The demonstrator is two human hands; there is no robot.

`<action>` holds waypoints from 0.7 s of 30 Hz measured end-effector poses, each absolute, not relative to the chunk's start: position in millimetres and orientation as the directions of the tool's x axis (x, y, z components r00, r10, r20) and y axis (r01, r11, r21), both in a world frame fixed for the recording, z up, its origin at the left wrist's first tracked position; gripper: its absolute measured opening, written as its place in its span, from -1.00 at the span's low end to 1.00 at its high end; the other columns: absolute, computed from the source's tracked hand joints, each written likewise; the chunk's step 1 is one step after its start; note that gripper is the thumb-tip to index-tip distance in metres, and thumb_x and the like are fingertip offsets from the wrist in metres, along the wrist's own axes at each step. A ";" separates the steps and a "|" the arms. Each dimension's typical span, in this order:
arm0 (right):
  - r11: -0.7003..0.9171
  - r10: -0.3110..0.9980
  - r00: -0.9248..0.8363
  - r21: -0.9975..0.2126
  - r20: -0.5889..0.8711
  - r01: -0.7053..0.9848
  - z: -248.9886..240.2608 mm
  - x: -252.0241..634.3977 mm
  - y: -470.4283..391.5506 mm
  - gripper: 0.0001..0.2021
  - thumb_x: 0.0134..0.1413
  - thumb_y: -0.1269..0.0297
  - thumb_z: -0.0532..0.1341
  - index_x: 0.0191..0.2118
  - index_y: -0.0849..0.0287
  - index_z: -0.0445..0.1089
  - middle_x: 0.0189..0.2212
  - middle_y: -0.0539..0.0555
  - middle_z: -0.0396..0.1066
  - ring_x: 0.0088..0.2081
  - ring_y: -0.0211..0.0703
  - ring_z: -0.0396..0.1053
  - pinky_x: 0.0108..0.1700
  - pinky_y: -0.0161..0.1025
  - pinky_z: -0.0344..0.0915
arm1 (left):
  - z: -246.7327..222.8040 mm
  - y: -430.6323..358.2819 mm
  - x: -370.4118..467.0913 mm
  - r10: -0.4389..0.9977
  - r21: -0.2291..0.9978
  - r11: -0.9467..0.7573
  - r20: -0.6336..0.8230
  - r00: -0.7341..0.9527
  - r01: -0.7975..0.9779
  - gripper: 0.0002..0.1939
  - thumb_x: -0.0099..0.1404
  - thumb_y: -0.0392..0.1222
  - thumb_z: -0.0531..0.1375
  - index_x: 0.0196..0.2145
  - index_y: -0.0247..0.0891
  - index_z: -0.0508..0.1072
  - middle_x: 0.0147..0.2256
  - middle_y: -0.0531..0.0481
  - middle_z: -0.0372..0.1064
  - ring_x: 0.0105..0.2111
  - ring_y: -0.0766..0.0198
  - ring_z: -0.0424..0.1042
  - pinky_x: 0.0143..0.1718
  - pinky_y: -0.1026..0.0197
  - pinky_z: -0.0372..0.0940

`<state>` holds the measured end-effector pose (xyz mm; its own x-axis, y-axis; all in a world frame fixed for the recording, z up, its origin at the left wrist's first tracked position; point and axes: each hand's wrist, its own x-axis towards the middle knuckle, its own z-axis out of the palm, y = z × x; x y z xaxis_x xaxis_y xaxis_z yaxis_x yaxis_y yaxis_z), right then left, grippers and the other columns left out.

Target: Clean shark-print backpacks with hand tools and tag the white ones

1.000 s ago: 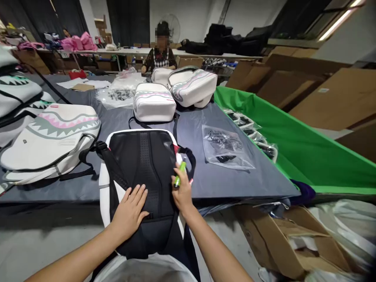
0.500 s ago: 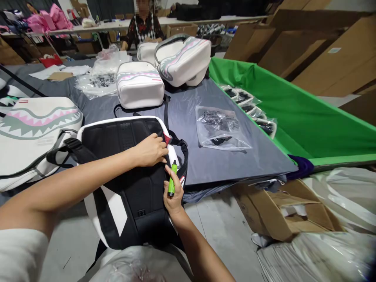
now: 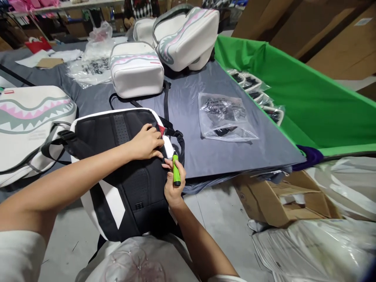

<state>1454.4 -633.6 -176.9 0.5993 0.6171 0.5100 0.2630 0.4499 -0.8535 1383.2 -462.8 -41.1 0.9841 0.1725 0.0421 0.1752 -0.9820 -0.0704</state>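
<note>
A white-edged backpack point(image 3: 127, 162) lies with its black back panel up, partly on the table's near edge and partly over my lap. My left hand point(image 3: 147, 143) rests on the panel, its fingers curled at the backpack's right edge below a small red tab point(image 3: 161, 130). In my right hand point(image 3: 174, 182) is a green marker point(image 3: 176, 170) with a black end, held upright against the palm. The right fingertips touch the same edge, just below the left hand. What those fingertips pinch there is too small to tell.
Shark-mouth-print backpacks stand on the grey table: one point(image 3: 35, 111) at left, others point(image 3: 136, 76) at the back. A clear plastic bag point(image 3: 227, 117) lies right of centre. Beyond is a green-lined bin point(image 3: 323, 109) holding wrapped items. An open carton point(image 3: 273, 199) sits on the floor.
The view has tipped down, so the table scene sits higher. The marker has turned more upright in my right hand, whose fingers have shifted along the backpack's edge. My left hand stays beside it.
</note>
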 end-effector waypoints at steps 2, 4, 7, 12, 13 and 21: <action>0.446 0.606 0.587 -0.840 0.537 0.309 -179.7 1453.4 -631.3 -0.58 0.34 0.22 0.08 0.27 0.02 0.11 0.04 0.23 0.43 -0.02 0.01 0.49 -0.02 0.08 0.47 | -46.3 -465.3 1386.7 0.187 -0.054 -0.981 0.030 0.982 0.189 -0.63 0.24 0.13 0.25 -0.25 -0.25 0.56 -0.26 -0.12 0.44 -0.15 0.06 0.32 0.12 -0.19 0.01; 0.435 0.614 0.560 -0.830 0.557 0.349 -183.3 1452.8 -631.2 -0.58 0.34 0.23 0.07 0.26 0.02 0.10 0.05 0.23 0.42 -0.01 0.02 0.48 -0.01 0.09 0.47 | -50.0 -463.1 1390.2 0.187 -0.065 -0.980 0.022 0.982 0.188 -0.60 0.25 0.17 0.22 -0.30 -0.25 0.57 -0.27 -0.12 0.45 -0.15 0.05 0.32 0.12 -0.19 0.01; 0.417 0.638 0.521 -0.823 0.567 0.386 -188.4 1453.7 -633.6 -0.56 0.33 0.24 0.08 0.27 0.00 0.08 0.06 0.23 0.41 -0.04 0.00 0.50 0.01 0.10 0.46 | -50.8 -454.2 1394.1 0.127 -0.120 -0.985 -0.001 0.992 0.126 -0.47 0.29 0.27 0.13 -0.41 -0.28 0.57 -0.31 -0.14 0.45 -0.15 0.04 0.33 0.13 -0.21 0.04; 0.434 0.637 0.473 -0.790 0.609 0.433 -193.3 1455.2 -639.3 -0.55 0.30 0.29 0.11 0.26 -0.03 0.10 0.04 0.18 0.44 -0.05 -0.02 0.50 0.00 0.09 0.45 | -20.6 -411.8 1387.0 0.056 -0.167 -0.984 0.021 0.998 0.059 -0.27 0.27 0.43 -0.02 -0.45 -0.36 0.53 -0.34 -0.03 0.41 -0.06 0.11 0.31 0.27 -0.28 -0.12; 0.428 0.638 0.475 -0.792 0.606 0.435 -192.5 1454.9 -639.7 -0.56 0.29 0.29 0.12 0.25 -0.03 0.12 0.03 0.17 0.45 -0.06 -0.02 0.50 0.01 0.09 0.45 | -10.9 -401.5 1383.5 0.090 -0.197 -0.976 0.039 0.995 0.096 -0.21 0.29 0.43 -0.08 -0.43 -0.41 0.51 -0.34 -0.01 0.39 -0.02 0.13 0.28 0.28 -0.30 -0.18; 0.272 0.660 0.723 -0.962 0.202 0.021 -143.3 1467.4 -622.1 -0.75 0.29 0.21 0.16 0.03 0.11 0.27 -0.37 0.00 0.53 -0.47 -0.25 0.50 -0.36 -0.23 0.51 | -5.9 -411.6 1366.4 0.184 -0.319 -0.923 0.130 0.974 0.217 -0.29 0.19 0.44 0.11 -0.26 -0.35 0.56 -0.07 -0.15 0.37 0.08 -0.06 0.24 0.26 -0.38 -0.14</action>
